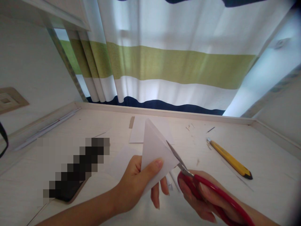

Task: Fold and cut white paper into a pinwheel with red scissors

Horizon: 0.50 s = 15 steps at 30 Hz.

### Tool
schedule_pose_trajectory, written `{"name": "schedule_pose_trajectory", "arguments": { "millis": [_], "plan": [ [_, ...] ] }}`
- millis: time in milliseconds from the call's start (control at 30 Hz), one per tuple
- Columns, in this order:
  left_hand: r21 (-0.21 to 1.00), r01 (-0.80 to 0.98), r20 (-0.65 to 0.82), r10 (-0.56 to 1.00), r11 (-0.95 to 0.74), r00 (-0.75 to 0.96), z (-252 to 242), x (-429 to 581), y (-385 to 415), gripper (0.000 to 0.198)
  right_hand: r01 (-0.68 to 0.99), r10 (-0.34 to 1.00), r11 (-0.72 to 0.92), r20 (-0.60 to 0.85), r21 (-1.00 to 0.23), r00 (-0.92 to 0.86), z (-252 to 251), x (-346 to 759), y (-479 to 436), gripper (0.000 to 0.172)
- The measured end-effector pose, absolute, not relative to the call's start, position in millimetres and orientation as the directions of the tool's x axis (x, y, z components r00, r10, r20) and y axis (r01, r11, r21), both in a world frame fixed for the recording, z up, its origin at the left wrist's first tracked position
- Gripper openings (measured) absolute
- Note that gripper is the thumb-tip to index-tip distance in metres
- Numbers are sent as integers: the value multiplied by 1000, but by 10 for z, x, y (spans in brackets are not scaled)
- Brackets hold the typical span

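My left hand [138, 185] pinches a folded white paper triangle [155, 150] and holds it up above the desk, thumb on its near face. My right hand [207, 201] grips red-handled scissors [199, 183]. Their metal blades [176, 157] touch the paper's right edge, pointing up and left. Both hands hover over the white desk [258, 194].
A yellow utility knife [229, 159] lies on the desk to the right. A flat white sheet [141, 130] and paper scraps lie behind the hands. A dark phone-like object [68, 188], partly pixelated, rests at the left. A striped curtain [164, 62] hangs behind the desk.
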<state>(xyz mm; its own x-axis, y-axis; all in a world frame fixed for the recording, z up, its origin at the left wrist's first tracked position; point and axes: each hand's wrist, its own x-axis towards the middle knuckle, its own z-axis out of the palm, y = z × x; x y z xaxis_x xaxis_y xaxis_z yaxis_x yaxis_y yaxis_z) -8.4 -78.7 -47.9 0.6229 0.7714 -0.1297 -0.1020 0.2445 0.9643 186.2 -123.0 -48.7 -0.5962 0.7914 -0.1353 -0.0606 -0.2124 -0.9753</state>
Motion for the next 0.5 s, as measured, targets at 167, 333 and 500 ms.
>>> {"name": "schedule_pose_trajectory", "arguments": {
  "millis": [167,333,500],
  "plan": [
    [963,-115,-122,775,243,621,-500,-88,-787,48,-89,786,-257,-155,-962,-598,-499,1878,-1244,37],
    [964,-119,-117,779,239,617,-508,-84,-781,48,-113,794,-290,-173,-950,-583,-516,1881,-1253,36],
    [963,-133,-104,777,235,621,-506,-79,-779,48,-149,793,-288,-148,-946,-591,-535,1885,-1251,35]
  ]
}}
